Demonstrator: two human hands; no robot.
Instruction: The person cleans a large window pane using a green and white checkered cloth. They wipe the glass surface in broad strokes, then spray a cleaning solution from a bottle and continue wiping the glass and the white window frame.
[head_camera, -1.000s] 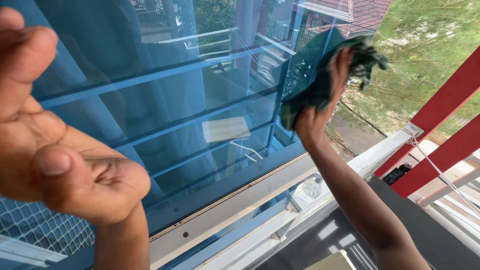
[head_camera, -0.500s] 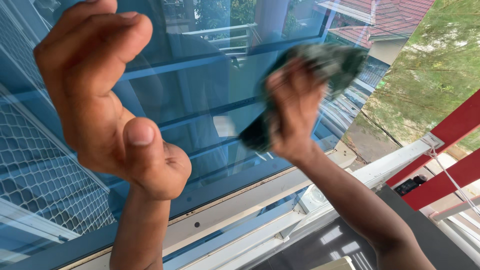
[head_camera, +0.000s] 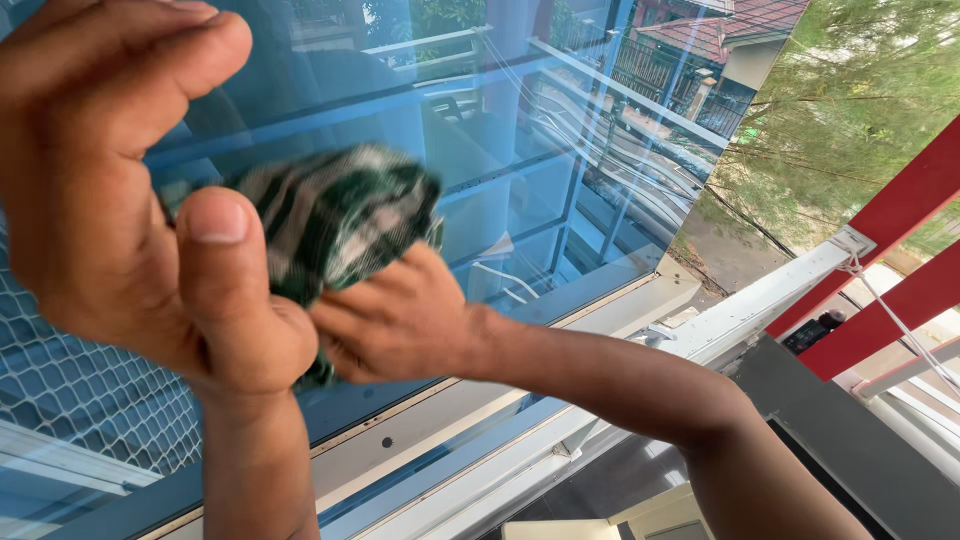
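My right hand (head_camera: 400, 320) grips a crumpled green and white cloth (head_camera: 335, 215) and presses it against the blue tinted glass pane (head_camera: 560, 130). The cloth is blurred. My left hand (head_camera: 120, 190) is raised close to the camera in front of the glass, fingers curved and apart, thumb up, holding nothing. It overlaps the left edge of the cloth in view; whether it touches the cloth is unclear.
A white window frame (head_camera: 470, 410) runs along the pane's lower edge. White wire mesh (head_camera: 90, 410) shows behind the glass at lower left. Red beams (head_camera: 880, 260) and a white rail (head_camera: 770, 300) lie to the right, with trees and a roof beyond.
My right hand has swept the cloth leftward and down across the glass, from the pane's upper right to its left-centre. My left hand stays raised near the camera, shifting slightly.
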